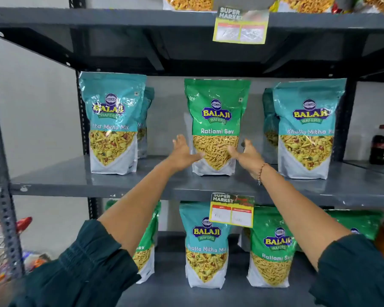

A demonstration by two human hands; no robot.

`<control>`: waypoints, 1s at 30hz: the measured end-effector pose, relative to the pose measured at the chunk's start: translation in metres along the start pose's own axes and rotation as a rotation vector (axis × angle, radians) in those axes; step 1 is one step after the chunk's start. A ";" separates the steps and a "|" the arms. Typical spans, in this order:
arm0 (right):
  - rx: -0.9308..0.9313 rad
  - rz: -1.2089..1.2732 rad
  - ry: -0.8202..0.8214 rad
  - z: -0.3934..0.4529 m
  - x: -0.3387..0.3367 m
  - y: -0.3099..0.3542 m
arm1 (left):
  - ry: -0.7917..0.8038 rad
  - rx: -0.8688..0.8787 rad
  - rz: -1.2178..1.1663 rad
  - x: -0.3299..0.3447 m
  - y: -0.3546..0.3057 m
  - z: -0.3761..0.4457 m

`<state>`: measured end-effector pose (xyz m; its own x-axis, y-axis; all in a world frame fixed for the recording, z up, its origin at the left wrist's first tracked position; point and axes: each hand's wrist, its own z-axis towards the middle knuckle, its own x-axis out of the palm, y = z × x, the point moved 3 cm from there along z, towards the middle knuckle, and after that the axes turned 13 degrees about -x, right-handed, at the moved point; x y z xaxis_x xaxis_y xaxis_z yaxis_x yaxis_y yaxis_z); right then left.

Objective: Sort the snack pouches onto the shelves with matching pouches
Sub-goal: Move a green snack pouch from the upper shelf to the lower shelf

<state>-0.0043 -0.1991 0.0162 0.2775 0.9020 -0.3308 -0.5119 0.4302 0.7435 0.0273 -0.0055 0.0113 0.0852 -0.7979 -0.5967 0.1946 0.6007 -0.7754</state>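
Observation:
A green Ratlami Sev pouch (216,116) stands upright in the middle of the middle shelf (75,182). My left hand (183,152) and my right hand (245,155) reach to its lower sides with fingers spread, thumbs touching its front. Teal Khatta Mitha Mix pouches stand to its left (112,120) and right (306,127), each with another pouch behind. On the shelf below, a teal Khatta Mitha Mix pouch (205,247) stands between green Ratlami Sev pouches (272,251), the left green one partly hidden by my arm.
Yellow price tags hang from the upper shelf edge (241,26) and the middle shelf edge (232,210). A dark cola bottle (380,145) stands at far right. More pouches sit on the top shelf (187,2). A wire trolley with a red handle (20,224) is at lower left.

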 end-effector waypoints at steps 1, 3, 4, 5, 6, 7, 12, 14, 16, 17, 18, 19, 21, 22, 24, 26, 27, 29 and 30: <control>0.010 0.084 0.009 0.003 0.002 -0.002 | 0.048 0.032 -0.037 0.006 -0.002 0.003; 0.023 0.167 0.072 0.013 0.005 -0.012 | 0.079 0.089 -0.111 0.014 -0.002 0.017; 0.017 0.192 0.092 0.017 0.006 -0.017 | 0.091 0.089 -0.148 0.018 0.005 0.032; 0.017 0.224 0.099 0.022 0.007 -0.023 | 0.097 0.081 -0.182 0.023 0.010 0.045; 0.020 0.244 0.087 0.024 0.008 -0.026 | 0.102 0.059 -0.213 0.026 0.013 0.048; 0.008 0.267 0.076 0.026 0.007 -0.027 | 0.091 0.041 -0.242 0.025 0.012 0.044; -0.043 0.247 0.023 0.020 0.004 -0.025 | -0.022 -0.002 -0.271 0.017 0.003 0.017; -0.063 0.259 0.017 0.011 0.002 -0.019 | -0.033 0.001 -0.260 0.012 0.002 0.005; -0.067 0.301 0.012 -0.002 0.000 -0.010 | -0.024 0.015 -0.266 0.009 0.001 -0.014; -0.072 0.320 0.013 -0.009 -0.001 -0.005 | -0.021 0.032 -0.263 0.006 0.000 -0.024; -0.078 0.322 0.013 -0.017 -0.002 0.001 | -0.023 0.048 -0.255 0.003 -0.002 -0.037; -0.088 0.324 0.020 -0.025 -0.003 0.008 | -0.023 0.062 -0.254 -0.002 -0.003 -0.048; -0.114 0.321 0.031 -0.041 -0.005 0.023 | -0.036 0.091 -0.253 -0.011 -0.005 -0.071; -0.127 0.318 0.035 -0.050 -0.006 0.032 | -0.050 0.098 -0.249 -0.016 -0.005 -0.082; -0.148 0.319 0.034 -0.071 -0.010 0.050 | -0.075 0.112 -0.243 -0.025 -0.006 -0.107; -0.158 0.318 0.021 -0.094 -0.015 0.065 | -0.088 0.129 -0.232 -0.031 -0.005 -0.134; -0.164 0.324 0.017 -0.106 -0.017 0.070 | -0.086 0.136 -0.227 -0.032 -0.003 -0.147; -0.167 0.326 0.020 -0.132 -0.017 0.079 | -0.072 0.145 -0.223 -0.032 0.005 -0.174; -0.168 0.326 0.029 -0.145 -0.015 0.080 | -0.068 0.144 -0.220 -0.030 0.011 -0.187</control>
<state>-0.1675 -0.1734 -0.0037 0.0564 0.9923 -0.1103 -0.6968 0.1183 0.7075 -0.1559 0.0343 -0.0177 0.0902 -0.9129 -0.3980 0.3525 0.4031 -0.8445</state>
